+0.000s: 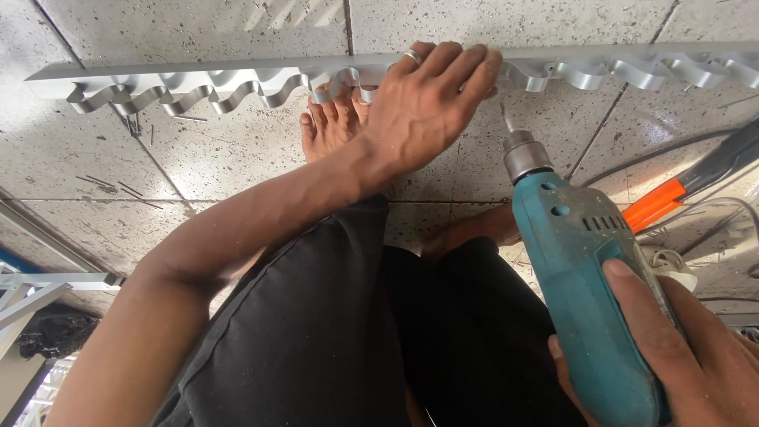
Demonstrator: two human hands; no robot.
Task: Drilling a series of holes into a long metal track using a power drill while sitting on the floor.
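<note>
A long grey metal strip [198,75] with a wavy ribbon of metal along its near side lies across the speckled tile floor. My left hand [431,103], a ring on one finger, presses flat on the strip near its middle, fingers spread over the top edge. My bare foot [328,126] rests against the strip just left of that hand. My right hand [696,356] grips the handle of a teal electric drill [585,292]. The drill's bit [506,119] points at the strip, close beside my left hand's fingertips.
An orange and black tool [672,198] and cables lie on the floor at the right. White metal frame parts [39,289] sit at the lower left. Small screws or metal scraps [134,126] lie under the strip's left part. My legs in black shorts fill the lower middle.
</note>
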